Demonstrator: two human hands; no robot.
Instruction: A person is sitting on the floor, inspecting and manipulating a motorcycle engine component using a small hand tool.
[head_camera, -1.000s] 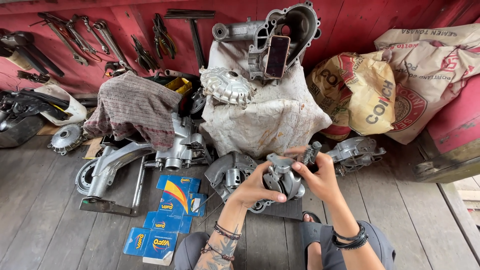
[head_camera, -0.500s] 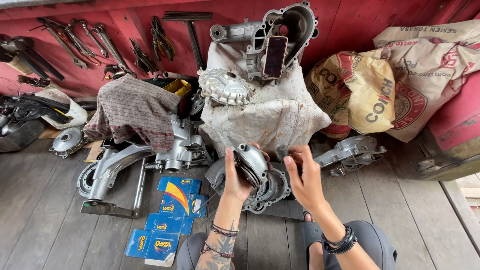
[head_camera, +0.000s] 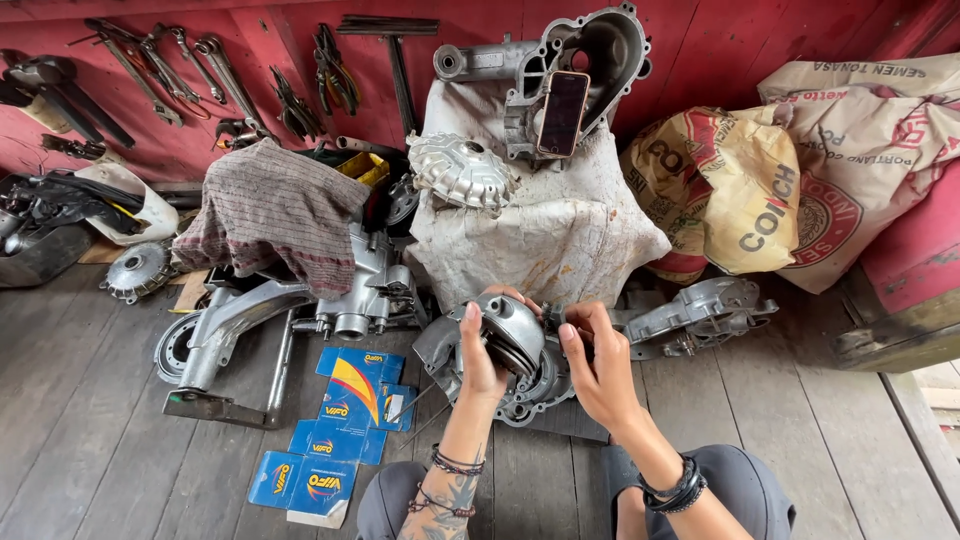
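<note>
Two hands in view, left hand (head_camera: 482, 352) and right hand (head_camera: 598, 372), both on one round grey engine part (head_camera: 512, 342). One phone (head_camera: 563, 112) propped in one large engine casing (head_camera: 580, 75). One finned metal disc (head_camera: 460, 170). One striped cloth (head_camera: 275, 210). About four blue boxes (head_camera: 335, 435) on the floor. At least two printed sacks (head_camera: 800, 170).

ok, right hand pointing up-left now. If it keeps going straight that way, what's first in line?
Probably the round metal engine part that the left hand grips: the right hand has its fingertips right beside it. Depth is unclear from above.
</note>
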